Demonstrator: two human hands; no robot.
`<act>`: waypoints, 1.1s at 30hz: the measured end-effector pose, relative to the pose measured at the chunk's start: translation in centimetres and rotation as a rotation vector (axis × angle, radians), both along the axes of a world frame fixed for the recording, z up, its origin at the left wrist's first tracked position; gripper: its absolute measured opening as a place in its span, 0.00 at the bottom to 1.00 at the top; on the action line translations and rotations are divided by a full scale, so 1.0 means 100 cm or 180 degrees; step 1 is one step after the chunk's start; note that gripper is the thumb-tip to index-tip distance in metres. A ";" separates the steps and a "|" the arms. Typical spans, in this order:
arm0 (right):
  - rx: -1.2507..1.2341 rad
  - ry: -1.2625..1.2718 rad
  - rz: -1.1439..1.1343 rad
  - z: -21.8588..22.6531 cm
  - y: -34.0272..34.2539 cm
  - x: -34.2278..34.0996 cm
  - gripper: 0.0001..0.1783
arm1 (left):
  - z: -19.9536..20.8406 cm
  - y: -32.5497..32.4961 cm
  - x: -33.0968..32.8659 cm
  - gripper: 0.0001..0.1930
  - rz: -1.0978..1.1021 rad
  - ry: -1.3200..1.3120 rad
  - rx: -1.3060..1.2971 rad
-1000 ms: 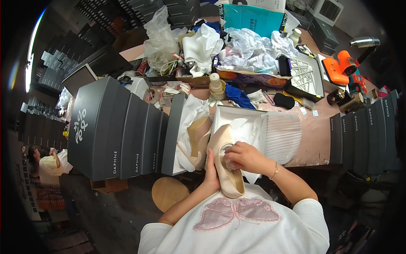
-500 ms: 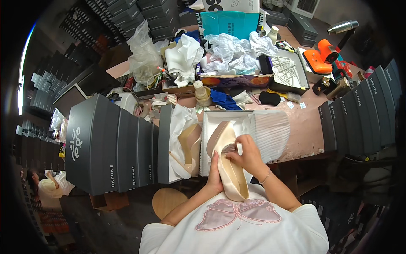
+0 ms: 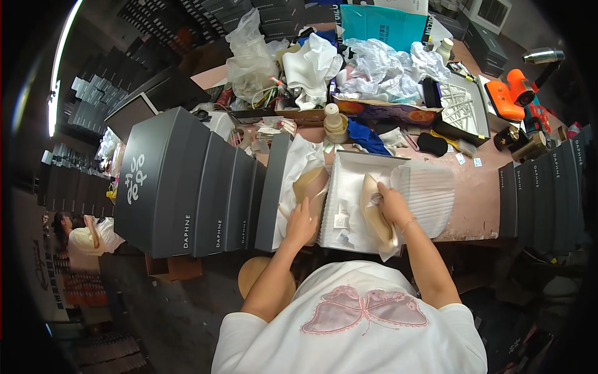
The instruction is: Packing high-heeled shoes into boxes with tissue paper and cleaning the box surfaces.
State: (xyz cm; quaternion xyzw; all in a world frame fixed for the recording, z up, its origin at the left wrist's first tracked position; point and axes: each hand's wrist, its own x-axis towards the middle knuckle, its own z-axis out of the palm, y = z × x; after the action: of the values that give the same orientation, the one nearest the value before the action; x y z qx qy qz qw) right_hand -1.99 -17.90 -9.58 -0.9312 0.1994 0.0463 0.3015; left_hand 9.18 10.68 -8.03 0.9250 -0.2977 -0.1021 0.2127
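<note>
My right hand (image 3: 395, 206) is closed around a cream high-heeled shoe (image 3: 377, 219), at the opening near one end. That shoe is low in the white-lined shoe box (image 3: 342, 181), over white tissue. A second beige shoe (image 3: 316, 185) lies on white tissue paper (image 3: 304, 156) in the dark box part (image 3: 273, 193) just to the left. Over this second shoe reaches my left hand (image 3: 301, 223), its fingers stretched out and touching or nearly touching it. A small white packet (image 3: 341, 220) sits in the box beside the cream shoe.
Dark grey shoe boxes (image 3: 163, 187) stand in a row on the left, more boxes (image 3: 542, 187) on the right. Pleated white paper (image 3: 425, 193) spreads over the box's right side. Behind are a glue bottle (image 3: 335, 124), a blue cloth (image 3: 366, 136) and crumpled tissue (image 3: 386, 68).
The cream shoe has gone from in front of my chest down into the white-lined box, held by my right hand. My left hand has let go of it and moved left to the second shoe.
</note>
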 end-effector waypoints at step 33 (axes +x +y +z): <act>-0.0066 -0.0687 0.0790 0.014 0.036 -0.051 0.20 | -0.016 0.032 -0.011 0.33 -0.0114 0.0107 -0.1552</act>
State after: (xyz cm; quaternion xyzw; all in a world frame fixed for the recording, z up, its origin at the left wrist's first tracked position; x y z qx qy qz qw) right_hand -7.10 -14.29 -8.15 -0.9513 0.0497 -0.0193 0.3035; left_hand 8.03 13.87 -9.61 0.8391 -0.3263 -0.0464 0.4328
